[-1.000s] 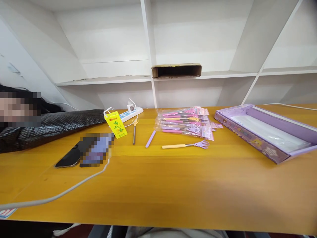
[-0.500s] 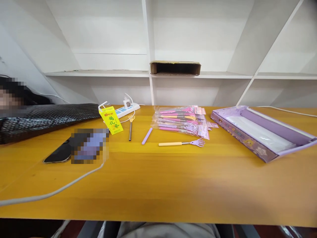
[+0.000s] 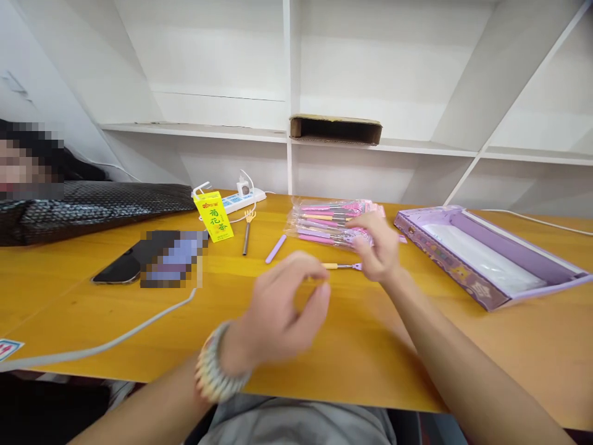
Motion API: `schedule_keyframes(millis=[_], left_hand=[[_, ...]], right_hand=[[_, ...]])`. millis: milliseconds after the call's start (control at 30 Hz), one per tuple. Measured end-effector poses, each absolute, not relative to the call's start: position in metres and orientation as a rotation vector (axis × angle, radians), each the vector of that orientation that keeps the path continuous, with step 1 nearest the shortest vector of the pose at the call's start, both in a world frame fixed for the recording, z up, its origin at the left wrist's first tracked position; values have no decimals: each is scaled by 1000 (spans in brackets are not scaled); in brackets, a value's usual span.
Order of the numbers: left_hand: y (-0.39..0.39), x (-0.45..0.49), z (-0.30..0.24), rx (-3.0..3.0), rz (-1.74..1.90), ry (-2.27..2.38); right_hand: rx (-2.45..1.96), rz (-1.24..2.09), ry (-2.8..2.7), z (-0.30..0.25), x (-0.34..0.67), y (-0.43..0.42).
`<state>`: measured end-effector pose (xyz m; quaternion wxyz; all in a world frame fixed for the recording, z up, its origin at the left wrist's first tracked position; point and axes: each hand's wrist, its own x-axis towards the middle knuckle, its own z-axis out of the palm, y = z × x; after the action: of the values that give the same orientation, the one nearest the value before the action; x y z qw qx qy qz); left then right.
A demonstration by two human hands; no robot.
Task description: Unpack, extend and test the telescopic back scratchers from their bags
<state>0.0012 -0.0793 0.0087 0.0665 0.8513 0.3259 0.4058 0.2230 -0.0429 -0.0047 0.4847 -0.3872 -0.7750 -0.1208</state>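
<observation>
A small back scratcher (image 3: 341, 266) with a yellow handle and purple claw lies on the orange table (image 3: 509, 346). My right hand (image 3: 377, 247) is over its claw end, fingers bent down and pinched on it. My left hand (image 3: 282, 309), with a beaded bracelet at the wrist, hovers over the handle end. Its fingers are curled and smeared by motion, and they hide most of the handle. Just behind my right hand lies a pile of bagged back scratchers (image 3: 324, 219) in pink and purple.
A purple open box (image 3: 445, 259) sits at the right. At centre-left are a loose purple handle (image 3: 275, 248), a yellow-clawed scratcher (image 3: 247, 232), a yellow drink carton (image 3: 214, 216), a power strip (image 3: 241, 199), a phone (image 3: 120, 269) and a grey cable (image 3: 115, 340). Another person's dark sleeve (image 3: 92, 207) rests far left.
Both of my hands have come into view from below and reached the loose back scratcher. The camera has shifted slightly; the other things lie where they were.
</observation>
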Motion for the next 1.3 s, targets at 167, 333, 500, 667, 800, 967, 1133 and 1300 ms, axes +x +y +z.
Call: schedule_keyframes(millis=[167,333,500,667,800,967,1133,1300], left_hand=[[2,10,-18,2657,1059,1143],[33,-13,-54,2703,748,1263],[20,-12,-57,2694,658,1329],[24,-8,-64,2665,690,1480],[32,-12,-75,2663,680,1416],[36,-13,-77,2676,673,1377],[35,-11,-72,2691,617,1391],[33,-10,-70,2688,611,1410]], right_hand=[[-1187,-220,-2257,-53,210,-14],[-1312,-95,-2358,-68,210,-7],[-1315,-54,-2312,-70,211,-4],[-1300,-37,-2261,-73,209,-4],[-1283,-24,-2249,-76,210,-3],[-1285,-18,-2237,-77,210,-2],[-1325,-23,-2238,-76,209,-2],[-1360,-14,-2240,-76,209,-3]])
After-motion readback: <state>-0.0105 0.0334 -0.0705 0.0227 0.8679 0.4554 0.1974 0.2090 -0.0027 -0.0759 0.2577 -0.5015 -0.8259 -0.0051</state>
